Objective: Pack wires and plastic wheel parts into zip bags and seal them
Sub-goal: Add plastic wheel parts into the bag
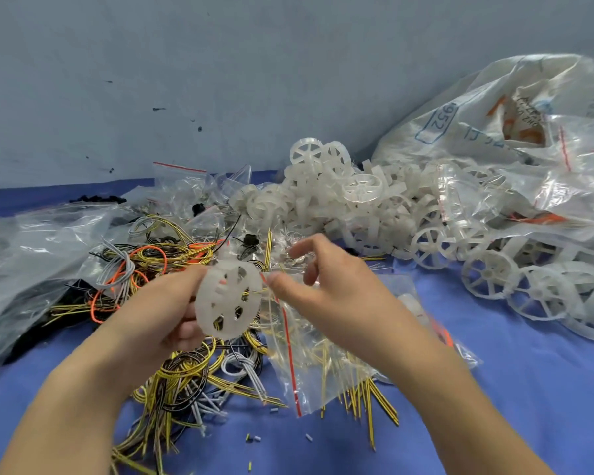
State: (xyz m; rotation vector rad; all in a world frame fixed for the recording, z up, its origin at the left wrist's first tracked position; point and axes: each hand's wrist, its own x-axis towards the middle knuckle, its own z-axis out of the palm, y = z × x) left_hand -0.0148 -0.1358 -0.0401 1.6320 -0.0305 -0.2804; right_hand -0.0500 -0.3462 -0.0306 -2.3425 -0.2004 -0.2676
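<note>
Where left hand point(165, 310) grips: wheel point(226, 299) half-hidden.

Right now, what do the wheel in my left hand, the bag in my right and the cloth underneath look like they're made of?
Wheel: probably moulded plastic, milky white, slightly translucent, matte, with clean cut-outs.
Bag: thin clear plastic film, glossy and creased, with a red zip strip; wires show through it.
Cloth: looks like blue fabric, dull, no glare; the weave is too fine to tell.

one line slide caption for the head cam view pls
Left hand holds a plastic wheel while right hand pinches a zip bag.
</note>
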